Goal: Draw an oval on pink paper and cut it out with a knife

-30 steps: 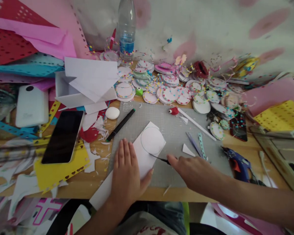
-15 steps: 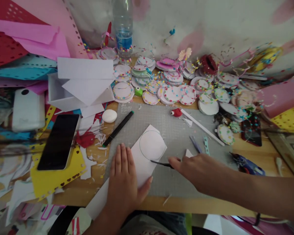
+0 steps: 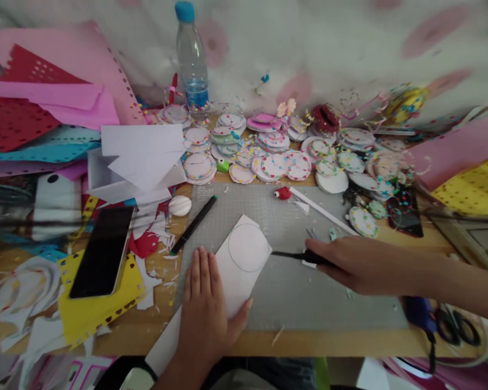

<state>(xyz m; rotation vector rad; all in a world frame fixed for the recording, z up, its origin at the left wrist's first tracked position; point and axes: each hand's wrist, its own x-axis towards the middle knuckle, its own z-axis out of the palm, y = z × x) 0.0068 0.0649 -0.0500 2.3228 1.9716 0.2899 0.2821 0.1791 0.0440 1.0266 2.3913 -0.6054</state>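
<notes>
My left hand point(image 3: 205, 309) lies flat on a strip of white paper point(image 3: 236, 290), fingers stretched, pressing it against the grey cutting mat point(image 3: 293, 300). A circle is drawn near the paper's far end, and the corners there are cut off. My right hand point(image 3: 350, 260) is closed round the black handle of a craft knife point(image 3: 290, 255). Its thin dark blade points left, with the tip at the paper's right corner. Up and left of the paper lies a black marker point(image 3: 194, 225) with green ends.
Decorated paper discs point(image 3: 274, 165) are piled along the back beside a water bottle point(image 3: 193, 70). On the left are a phone point(image 3: 101, 252), a white box point(image 3: 101, 173) and paper scraps. Scissors point(image 3: 457, 325) lie at right; a white stick point(image 3: 321, 208) rests on the mat.
My right hand and the craft knife have moved right and slightly up, from the circle's lower edge to the paper's right corner. My left hand stays on the paper. The camera view has shifted.
</notes>
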